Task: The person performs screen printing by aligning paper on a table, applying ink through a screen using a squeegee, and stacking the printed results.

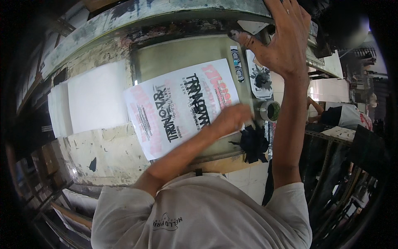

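Observation:
A white printed sheet with black lettering and pink print lies on a pale green board. My left hand is over the sheet's right edge, smeared by motion; what its fingers do is hidden. Beside it are a round tin with dark contents and a crumpled black cloth. My right hand reaches up to the end of a long paint-stained frame. Its fingers lie over the frame and its dark-stained thumb stretches out to the left.
Left of the board lies a stack of blank white paper on a worn, stained table. An ink-smeared card and a narrow printed strip lie at the right. Metal racks stand further right, with another person beyond.

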`<state>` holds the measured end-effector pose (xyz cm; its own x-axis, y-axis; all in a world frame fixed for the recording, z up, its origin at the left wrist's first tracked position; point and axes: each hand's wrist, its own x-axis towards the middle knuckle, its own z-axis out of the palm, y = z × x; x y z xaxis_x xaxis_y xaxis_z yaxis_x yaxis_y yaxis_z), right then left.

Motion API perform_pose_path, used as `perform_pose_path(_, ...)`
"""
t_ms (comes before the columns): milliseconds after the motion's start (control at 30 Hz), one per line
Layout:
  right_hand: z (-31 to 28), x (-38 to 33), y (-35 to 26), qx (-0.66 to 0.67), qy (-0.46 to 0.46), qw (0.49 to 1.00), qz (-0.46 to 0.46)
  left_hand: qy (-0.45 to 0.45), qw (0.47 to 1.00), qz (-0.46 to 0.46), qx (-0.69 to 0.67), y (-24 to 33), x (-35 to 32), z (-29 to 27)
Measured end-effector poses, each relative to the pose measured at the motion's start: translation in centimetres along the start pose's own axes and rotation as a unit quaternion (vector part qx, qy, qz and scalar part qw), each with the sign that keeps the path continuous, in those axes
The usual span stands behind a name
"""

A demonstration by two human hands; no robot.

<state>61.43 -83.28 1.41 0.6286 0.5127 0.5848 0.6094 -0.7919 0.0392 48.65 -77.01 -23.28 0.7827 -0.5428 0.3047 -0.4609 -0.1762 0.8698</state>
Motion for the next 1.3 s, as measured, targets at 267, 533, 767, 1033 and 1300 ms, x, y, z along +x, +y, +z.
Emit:
perform_pose_path(267,0.2,-0.7,0.3,-0.005,0.011,1.0,-0.001,0.064,0.943,-0.195,0.263,3.3,-12.0,-1.9)
perform_pose_path(533,-0.6,-1.4,-0.3,0.031,0.008,0.999,-0.011,0.123,0.881,-0.246,0.386,-4.9,-9.6,-6.6)
perform_pose_path(767,-0.8,-2.0,-0.2,0.025,-0.006,1.0,-0.008,0.087,0.89,-0.19,0.405,-9.8,-5.4,-10.7)
perform_pose_path(1033,-0.9,-2.2,-0.2,0.045,-0.012,0.999,0.003,0.052,0.893,-0.221,0.387,-8.6,-6.7,-10.5)
perform_pose_path(1300,-1.1,-1.6,-0.5,0.03,-0.011,0.999,0.01,0.159,0.905,-0.151,0.364,-4.7,-5.4,-8.1)
